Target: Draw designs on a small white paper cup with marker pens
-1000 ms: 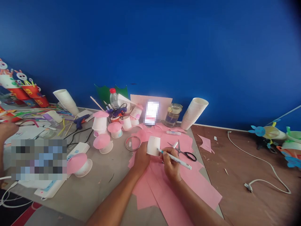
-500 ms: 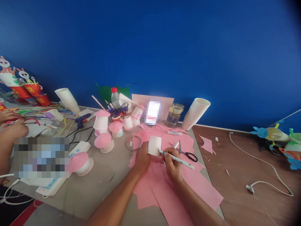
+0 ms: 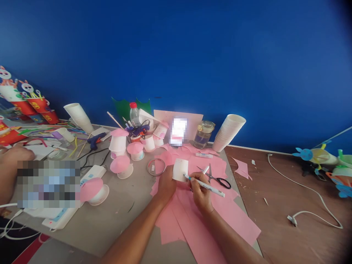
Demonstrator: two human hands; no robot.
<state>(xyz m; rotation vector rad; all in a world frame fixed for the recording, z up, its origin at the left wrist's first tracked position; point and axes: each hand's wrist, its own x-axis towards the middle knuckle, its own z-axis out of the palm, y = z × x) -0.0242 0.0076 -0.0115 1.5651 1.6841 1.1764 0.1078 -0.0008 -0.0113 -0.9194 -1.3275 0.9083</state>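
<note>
l hand (image 3: 165,183) wrapped round a small white paper cup (image 3: 180,169), held on its side just above the pink paper sheets (image 3: 198,220) near the middle of the worktop (image 3: 115,220). r hand (image 3: 201,192) pinched shut on a white marker pen (image 3: 205,186), teal tip touching the cup's lower r edge. both forearms come in from the near edge.

scissors (image 3: 217,179), black handles, lie on the pink paper just r of the pen, blades apart. clear tape roll (image 3: 156,167) just l of the cup. pink-topped cups (image 3: 121,167) grouped toward the l of centre, one more (image 3: 93,190) nearer the l front. white cup stack (image 3: 229,132) leans at the back edge, glass jar (image 3: 202,134) beside it; second stack (image 3: 78,117) at back l. glue gun (image 3: 95,140) and power strip (image 3: 92,172) on the l side. another person's hand (image 3: 11,161) at the far l edge. white cable (image 3: 302,198) on the brown top to the r.
</note>
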